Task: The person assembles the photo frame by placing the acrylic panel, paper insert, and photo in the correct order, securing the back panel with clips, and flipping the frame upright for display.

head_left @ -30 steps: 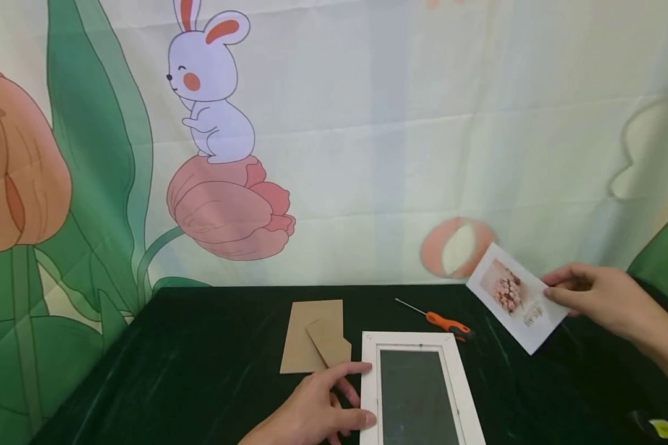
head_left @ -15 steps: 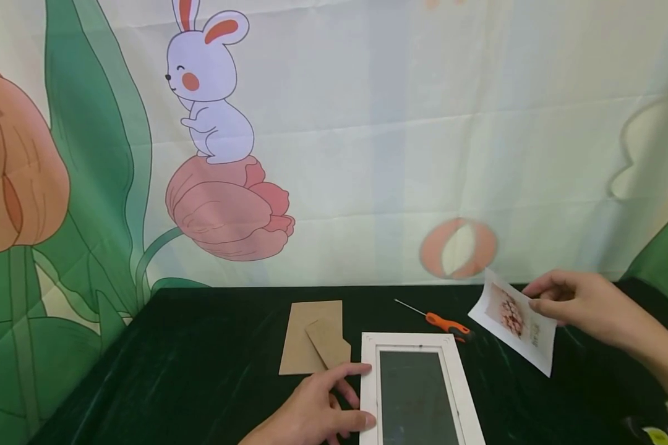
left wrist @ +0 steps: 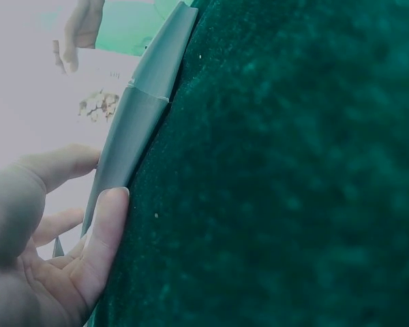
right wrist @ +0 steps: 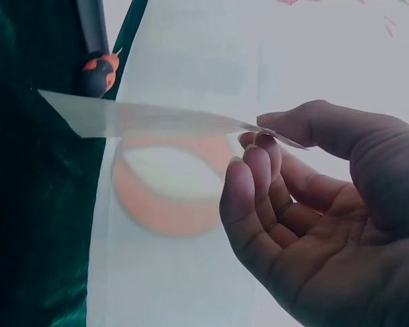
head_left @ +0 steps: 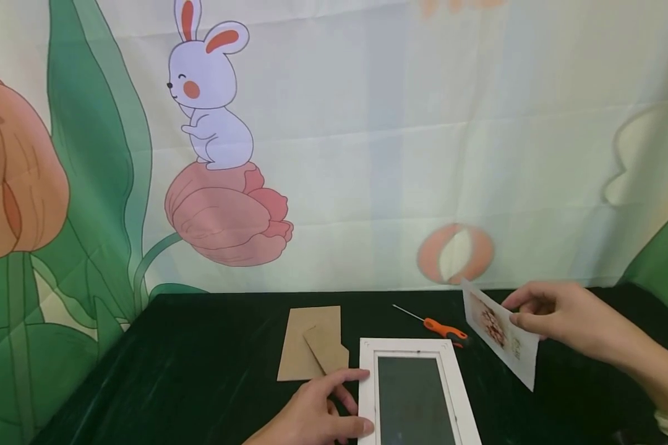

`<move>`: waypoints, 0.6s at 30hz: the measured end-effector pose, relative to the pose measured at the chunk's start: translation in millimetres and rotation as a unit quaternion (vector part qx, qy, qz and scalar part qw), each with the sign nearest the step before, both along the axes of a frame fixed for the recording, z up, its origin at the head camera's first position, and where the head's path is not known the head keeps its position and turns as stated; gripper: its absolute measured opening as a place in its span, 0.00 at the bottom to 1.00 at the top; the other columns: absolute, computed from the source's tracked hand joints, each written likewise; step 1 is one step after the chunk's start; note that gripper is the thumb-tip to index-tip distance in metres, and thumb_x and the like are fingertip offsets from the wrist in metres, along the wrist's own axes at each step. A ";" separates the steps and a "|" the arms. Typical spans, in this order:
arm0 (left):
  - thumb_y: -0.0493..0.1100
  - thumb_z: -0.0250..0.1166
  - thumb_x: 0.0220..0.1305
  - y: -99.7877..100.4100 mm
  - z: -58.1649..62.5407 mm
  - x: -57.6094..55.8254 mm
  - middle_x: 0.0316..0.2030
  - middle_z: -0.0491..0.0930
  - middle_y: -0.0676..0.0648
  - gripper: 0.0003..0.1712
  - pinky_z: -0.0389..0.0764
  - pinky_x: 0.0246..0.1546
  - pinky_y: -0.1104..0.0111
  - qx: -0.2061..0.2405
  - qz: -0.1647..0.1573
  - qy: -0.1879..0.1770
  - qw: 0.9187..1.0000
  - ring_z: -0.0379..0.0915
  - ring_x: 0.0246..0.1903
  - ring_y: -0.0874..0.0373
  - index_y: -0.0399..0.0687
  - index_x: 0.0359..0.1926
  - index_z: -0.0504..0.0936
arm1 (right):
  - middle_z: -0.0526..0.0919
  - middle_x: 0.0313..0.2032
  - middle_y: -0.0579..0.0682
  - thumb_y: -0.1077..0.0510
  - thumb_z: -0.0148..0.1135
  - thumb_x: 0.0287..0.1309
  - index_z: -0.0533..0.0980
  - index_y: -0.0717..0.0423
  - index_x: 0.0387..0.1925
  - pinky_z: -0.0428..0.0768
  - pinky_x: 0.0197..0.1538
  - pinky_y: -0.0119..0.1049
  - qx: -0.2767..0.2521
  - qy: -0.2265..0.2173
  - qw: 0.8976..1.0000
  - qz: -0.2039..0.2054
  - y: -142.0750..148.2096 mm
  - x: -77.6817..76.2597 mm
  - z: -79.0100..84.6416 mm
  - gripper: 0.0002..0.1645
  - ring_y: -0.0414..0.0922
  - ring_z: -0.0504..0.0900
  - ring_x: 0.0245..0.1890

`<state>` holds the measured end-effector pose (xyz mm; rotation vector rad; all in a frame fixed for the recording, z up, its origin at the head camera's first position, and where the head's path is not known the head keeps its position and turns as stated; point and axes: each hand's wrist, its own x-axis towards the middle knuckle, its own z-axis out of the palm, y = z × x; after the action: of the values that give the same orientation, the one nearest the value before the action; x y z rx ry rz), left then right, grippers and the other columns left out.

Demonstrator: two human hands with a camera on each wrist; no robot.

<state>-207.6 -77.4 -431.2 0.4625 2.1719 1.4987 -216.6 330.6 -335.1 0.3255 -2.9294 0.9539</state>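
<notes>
A white picture frame (head_left: 461, 395) with a dark see-through pane lies on the dark green cloth, its near end cut off by the view. My left hand (head_left: 325, 411) rests at its left edge, forefinger and thumb spread and touching it; the left wrist view shows two fingertips on the frame's side (left wrist: 119, 150). To the right, my right hand (head_left: 562, 315) pinches a white printed picture (head_left: 492, 327) of pink flowers between thumb and fingers. The print is held tilted above the cloth, right of the frame. Seen nearly edge-on in the right wrist view, the print (right wrist: 150, 117) bends slightly.
Behind the left hand lie a brown board (head_left: 303, 346) and a smaller brown piece (head_left: 331, 349) on top of it. An orange and black screwdriver (head_left: 442, 327) lies just beyond the frame. A printed curtain (head_left: 356, 185) hangs along the table's far edge.
The right hand has moved left and down toward the frame, tilting the print so that its face turns more edge-on. The left hand stays at the frame's edge.
</notes>
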 end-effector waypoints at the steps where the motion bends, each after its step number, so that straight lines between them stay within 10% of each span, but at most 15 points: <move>1: 0.39 0.78 0.64 -0.1 -0.3 0.2 0.39 0.81 0.47 0.37 0.82 0.30 0.70 -0.001 0.001 0.001 1.000 0.76 0.23 0.57 0.52 0.72 0.77 | 0.84 0.36 0.46 0.60 0.66 0.71 0.84 0.62 0.52 0.82 0.35 0.38 0.000 0.000 1.000 0.003 -2.0 1.0 0.1 0.12 0.46 0.81 0.37; 18: 0.41 0.79 0.64 -1.5 -0.3 -0.3 0.40 0.81 0.47 0.38 0.84 0.32 0.69 0.002 -0.006 -0.007 1.000 0.77 0.24 0.57 0.52 0.73 0.76 | 0.82 0.33 0.45 0.56 0.66 0.72 0.84 0.62 0.50 0.73 0.33 0.41 0.059 0.078 0.991 -0.096 -19.7 24.9 26.5 0.13 0.45 0.78 0.33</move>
<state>-207.9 -78.9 -431.5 0.4632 2.1523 1.4947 -191.6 310.9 -308.6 0.1136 -2.8169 0.6987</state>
